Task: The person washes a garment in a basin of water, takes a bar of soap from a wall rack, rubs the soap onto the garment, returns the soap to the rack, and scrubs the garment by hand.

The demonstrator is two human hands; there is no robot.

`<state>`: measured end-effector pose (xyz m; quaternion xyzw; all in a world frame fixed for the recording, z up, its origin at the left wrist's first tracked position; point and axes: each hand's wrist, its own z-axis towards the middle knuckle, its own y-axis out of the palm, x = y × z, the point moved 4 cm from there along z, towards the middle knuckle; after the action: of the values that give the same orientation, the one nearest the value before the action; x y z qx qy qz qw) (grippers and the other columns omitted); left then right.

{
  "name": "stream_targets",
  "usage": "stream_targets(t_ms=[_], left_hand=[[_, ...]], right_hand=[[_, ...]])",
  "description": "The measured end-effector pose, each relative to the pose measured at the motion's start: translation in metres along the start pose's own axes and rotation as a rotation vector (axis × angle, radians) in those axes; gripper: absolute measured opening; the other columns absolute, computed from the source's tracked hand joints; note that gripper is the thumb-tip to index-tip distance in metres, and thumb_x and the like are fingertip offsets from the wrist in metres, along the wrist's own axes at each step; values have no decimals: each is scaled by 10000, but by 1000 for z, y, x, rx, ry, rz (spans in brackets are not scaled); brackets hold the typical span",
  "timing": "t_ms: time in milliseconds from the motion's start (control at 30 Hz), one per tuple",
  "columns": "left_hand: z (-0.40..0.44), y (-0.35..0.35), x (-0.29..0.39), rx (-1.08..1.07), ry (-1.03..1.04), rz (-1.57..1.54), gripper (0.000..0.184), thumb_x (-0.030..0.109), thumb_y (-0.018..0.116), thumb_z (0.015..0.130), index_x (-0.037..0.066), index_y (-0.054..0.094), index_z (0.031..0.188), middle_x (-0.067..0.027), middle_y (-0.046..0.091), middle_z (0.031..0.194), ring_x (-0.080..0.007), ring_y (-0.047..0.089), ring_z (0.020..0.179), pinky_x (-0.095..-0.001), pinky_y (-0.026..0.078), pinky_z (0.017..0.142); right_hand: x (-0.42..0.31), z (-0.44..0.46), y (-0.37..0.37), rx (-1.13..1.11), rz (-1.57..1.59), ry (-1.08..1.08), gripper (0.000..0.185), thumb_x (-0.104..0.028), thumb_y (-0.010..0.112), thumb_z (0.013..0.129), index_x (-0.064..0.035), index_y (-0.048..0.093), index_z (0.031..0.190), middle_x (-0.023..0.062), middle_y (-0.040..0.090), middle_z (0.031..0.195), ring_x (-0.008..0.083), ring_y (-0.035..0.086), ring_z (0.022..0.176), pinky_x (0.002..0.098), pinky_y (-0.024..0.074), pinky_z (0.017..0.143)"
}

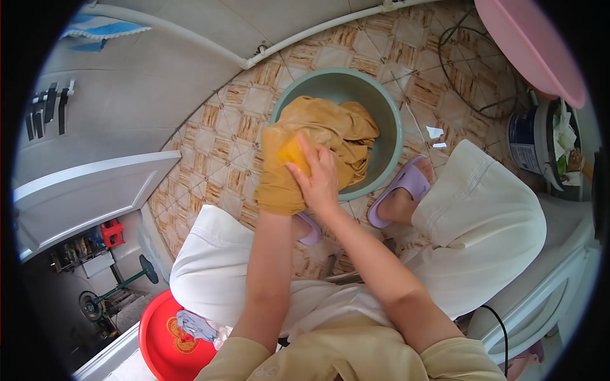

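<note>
A mustard-brown garment (330, 124) lies bunched in a green basin (393, 120) on the floor, part of it hanging over the near left rim. In my right hand (319, 179) is a yellow bar of soap (293, 154), pressed flat against the cloth. My left forearm goes into the garment, so the cloth covers my left hand and its fingers are hidden. Fabric stretches over that hand, just under the soap.
To the lower left sits a red basin (162, 336) with some cloth in it. A pink basin (537, 47) and a bin (540, 143) holding litter stand at the right. Paper scraps (435, 133) and a dark cable (448, 63) lie on the tiles. A white door (95, 197) stands left.
</note>
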<state>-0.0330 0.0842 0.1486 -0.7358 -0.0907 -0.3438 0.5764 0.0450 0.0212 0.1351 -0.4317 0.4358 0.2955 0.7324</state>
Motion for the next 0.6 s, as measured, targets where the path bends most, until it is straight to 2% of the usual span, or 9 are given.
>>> stream_targets(t_ms=[67, 100, 167, 267, 300, 367, 500, 567, 600], left_hand=[[-4, -1, 0, -3, -6, 12, 368, 282, 523, 845, 72, 506, 1147, -134, 506, 1195, -278, 472, 1121, -393, 372, 940], [-6, -1, 0, -1, -9, 17, 366, 282, 525, 843, 73, 509, 1143, -134, 508, 1193, -279, 473, 1119, -394, 373, 938], [-6, -2, 0, 7, -11, 26, 363, 282, 531, 838, 74, 514, 1136, -134, 510, 1188, -280, 474, 1116, -396, 374, 935], [-3, 0, 5, 10, -2, 44, 359, 281, 539, 832, 76, 523, 1126, -134, 514, 1181, -282, 476, 1111, -398, 375, 930], [-1, 1, 7, 5, -1, 51, 358, 281, 541, 830, 76, 526, 1123, -134, 515, 1178, -283, 477, 1109, -399, 376, 929], [4, 1, 9, -11, 7, 73, 355, 280, 547, 825, 78, 532, 1116, -134, 518, 1173, -284, 479, 1106, -400, 377, 926], [8, -7, 10, -34, 25, 108, 349, 279, 557, 817, 80, 544, 1102, -134, 523, 1164, -287, 482, 1100, -404, 379, 919], [4, -6, 13, -45, 30, 126, 346, 279, 563, 812, 81, 549, 1095, -133, 526, 1159, -288, 483, 1097, -405, 380, 916], [2, -5, 16, -52, 34, 135, 344, 279, 565, 810, 82, 552, 1092, -133, 527, 1156, -289, 484, 1095, -406, 380, 915]], right_hand=[[40, -4, 11, -114, -55, 191, 575, -324, 632, 839, -218, 436, 1369, 197, 526, 1028, 346, 502, 948, 410, 413, 845], [54, -7, 10, -117, -54, 182, 575, -324, 632, 839, -218, 436, 1369, 197, 526, 1028, 346, 502, 948, 410, 413, 845], [91, -9, 7, -165, -64, 578, 551, -272, 622, 850, -138, 447, 1356, 197, 535, 1066, 332, 505, 986, 384, 407, 872], [60, -3, -22, 25, 3, 570, 559, -278, 618, 854, -119, 437, 1359, 197, 539, 1056, 323, 504, 989, 381, 403, 877], [51, -8, -20, 15, -6, 551, 559, -278, 618, 854, -119, 437, 1359, 197, 539, 1056, 323, 504, 989, 381, 403, 877], [15, -13, -13, -4, -50, 91, 553, -278, 595, 874, -107, 419, 1371, 201, 543, 1062, 317, 500, 996, 373, 395, 893], [13, -16, -7, -66, -72, -97, 541, -265, 573, 892, -102, 405, 1381, 195, 528, 1067, 307, 497, 998, 365, 383, 910], [59, -18, -6, -128, -12, 343, 522, -254, 573, 890, -121, 421, 1371, 193, 524, 1080, 303, 483, 1031, 377, 379, 903], [64, -17, -11, -136, -22, 334, 522, -254, 573, 890, -121, 421, 1371, 193, 524, 1080, 303, 483, 1031, 377, 379, 903]])
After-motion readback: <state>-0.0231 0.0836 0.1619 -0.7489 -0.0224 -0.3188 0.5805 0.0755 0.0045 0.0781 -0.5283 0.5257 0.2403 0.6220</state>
